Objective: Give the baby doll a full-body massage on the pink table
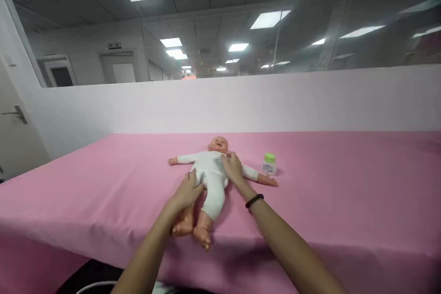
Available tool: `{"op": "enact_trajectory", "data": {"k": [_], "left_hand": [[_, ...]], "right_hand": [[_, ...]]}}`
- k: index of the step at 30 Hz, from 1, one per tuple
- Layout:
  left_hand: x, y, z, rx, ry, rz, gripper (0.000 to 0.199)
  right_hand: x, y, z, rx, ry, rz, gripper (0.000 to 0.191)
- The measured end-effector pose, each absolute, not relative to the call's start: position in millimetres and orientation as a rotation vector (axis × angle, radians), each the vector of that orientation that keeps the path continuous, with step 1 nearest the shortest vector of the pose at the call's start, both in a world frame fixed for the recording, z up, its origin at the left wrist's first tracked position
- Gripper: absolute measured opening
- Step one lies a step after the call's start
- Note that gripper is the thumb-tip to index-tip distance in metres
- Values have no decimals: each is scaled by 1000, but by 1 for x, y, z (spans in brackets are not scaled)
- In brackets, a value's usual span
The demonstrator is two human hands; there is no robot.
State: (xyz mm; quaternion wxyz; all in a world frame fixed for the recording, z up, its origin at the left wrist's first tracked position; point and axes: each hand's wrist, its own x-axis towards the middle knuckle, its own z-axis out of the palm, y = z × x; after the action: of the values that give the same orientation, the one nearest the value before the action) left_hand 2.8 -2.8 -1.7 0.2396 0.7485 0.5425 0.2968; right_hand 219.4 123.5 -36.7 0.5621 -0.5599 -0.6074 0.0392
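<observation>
A baby doll [212, 193] in a white cloth suit lies on its back on the pink cover, head away from me and bare feet toward me. My left hand [188, 190] grips it at the hip and upper thigh on the left side, thumb over the leg. On the other side, my right hand [233, 168] is closed around the doll's side near the armpit, its thumb on the chest. Both doll arms stretch out sideways. Part of its trunk and one thigh are hidden behind my hands.
A small clear jar [269, 168] with a green lid stands just beyond the doll's right-hand arm. The pink cover [344, 183] drapes over the table's front edge. Behind it rises a white wall [275, 101] with a window above. At the left is a door [17, 133].
</observation>
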Motion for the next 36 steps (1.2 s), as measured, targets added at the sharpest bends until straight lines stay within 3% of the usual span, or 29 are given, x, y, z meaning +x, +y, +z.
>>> {"op": "enact_trajectory", "data": {"k": [11,18,20,26,30,36], "left_hand": [[20,-51,-11,1978,1563,829,72],[12,-63,12,2132,1776,685,54],[11,-56,17,2148,1770,683,56],[14,-13,-4,2003,1584,678,85],[17,17,-12,2093,1554,702,79],[13,70,14,2264,1641,388,62]], "right_hand": [[219,107,-45,-1122,-1548,371,32],[206,94,-38,-1086,-1602,410,24],[203,92,-38,-1119,-1590,386,21],[198,92,-44,-1191,-1554,298,15],[198,106,-46,-1235,-1587,219,17],[195,144,-36,-1362,-1625,162,17]]}}
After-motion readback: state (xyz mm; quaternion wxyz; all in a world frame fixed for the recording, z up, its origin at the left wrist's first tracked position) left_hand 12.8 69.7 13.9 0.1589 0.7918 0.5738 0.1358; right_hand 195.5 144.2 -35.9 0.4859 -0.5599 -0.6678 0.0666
